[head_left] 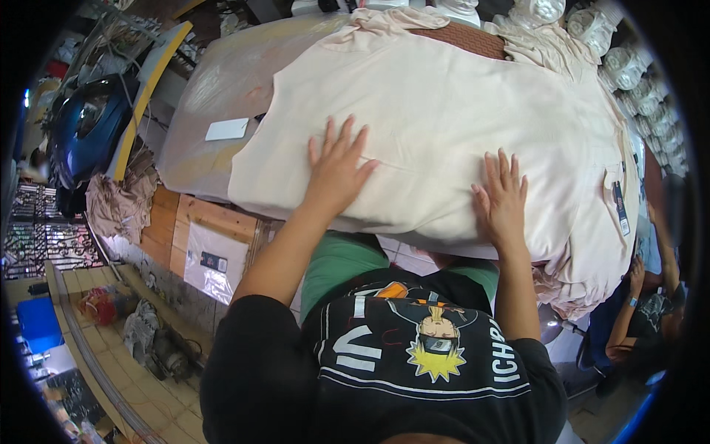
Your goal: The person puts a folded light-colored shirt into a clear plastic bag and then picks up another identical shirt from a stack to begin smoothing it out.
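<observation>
A pale cream garment (436, 111) lies spread over the table in front of me, its near side draping at the table's edge. On its left part my left hand (337, 169) rests flat, fingers spread, over a faint crease in the cloth. Farther right, close to the near edge, my right hand (503, 198) also presses on the fabric with its fingers stretched out. Neither hand grips anything. A dark hang tag (620, 203) sits at the garment's right end. Beside the left edge, a white tag (227, 129) lies on the plastic-covered surface.
Clear plastic (222, 81) covers the table's left part. Plastic-wrapped white bundles (592, 33) crowd the far right. Below the table's left end is a bagged garment (214, 260); beige cloth (122, 196) is heaped farther left. Another person's arm (625, 318) shows at the right.
</observation>
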`<state>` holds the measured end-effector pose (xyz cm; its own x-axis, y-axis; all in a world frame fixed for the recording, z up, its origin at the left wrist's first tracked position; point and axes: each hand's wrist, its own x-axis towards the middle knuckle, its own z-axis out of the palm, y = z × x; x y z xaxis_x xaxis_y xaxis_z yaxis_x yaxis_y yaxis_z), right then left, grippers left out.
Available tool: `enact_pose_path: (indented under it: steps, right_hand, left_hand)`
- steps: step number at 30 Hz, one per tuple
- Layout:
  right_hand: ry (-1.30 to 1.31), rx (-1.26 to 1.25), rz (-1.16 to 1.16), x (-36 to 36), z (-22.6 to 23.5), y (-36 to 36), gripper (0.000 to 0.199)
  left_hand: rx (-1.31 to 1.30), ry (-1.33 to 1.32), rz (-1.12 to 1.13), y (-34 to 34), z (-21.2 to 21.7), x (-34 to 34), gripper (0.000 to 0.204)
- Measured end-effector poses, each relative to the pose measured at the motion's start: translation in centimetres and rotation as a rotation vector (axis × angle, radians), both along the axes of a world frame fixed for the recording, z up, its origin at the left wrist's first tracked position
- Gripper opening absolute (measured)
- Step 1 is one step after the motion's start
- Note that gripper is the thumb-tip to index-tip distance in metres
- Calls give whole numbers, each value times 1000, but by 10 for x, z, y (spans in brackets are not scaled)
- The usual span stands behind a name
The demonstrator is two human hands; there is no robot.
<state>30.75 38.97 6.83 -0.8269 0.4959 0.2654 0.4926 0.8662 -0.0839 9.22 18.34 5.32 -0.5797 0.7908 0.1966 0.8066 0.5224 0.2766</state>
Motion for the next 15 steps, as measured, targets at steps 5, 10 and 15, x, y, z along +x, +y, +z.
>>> enact_pose_path:
  steps: [5,10,15]
  right_hand:
    - [10,-47,-61,6,-17,3,57]
    - [19,-38,-45,1,-20,5,58]
    - [0,-75,-73,1,-10,0,57]
  left_hand:
    - [23,4,147,-37,-18,-50,53]
    - [153,-31,220,19,-17,-167,50]
    - [56,21,436,91,-4,-214,51]
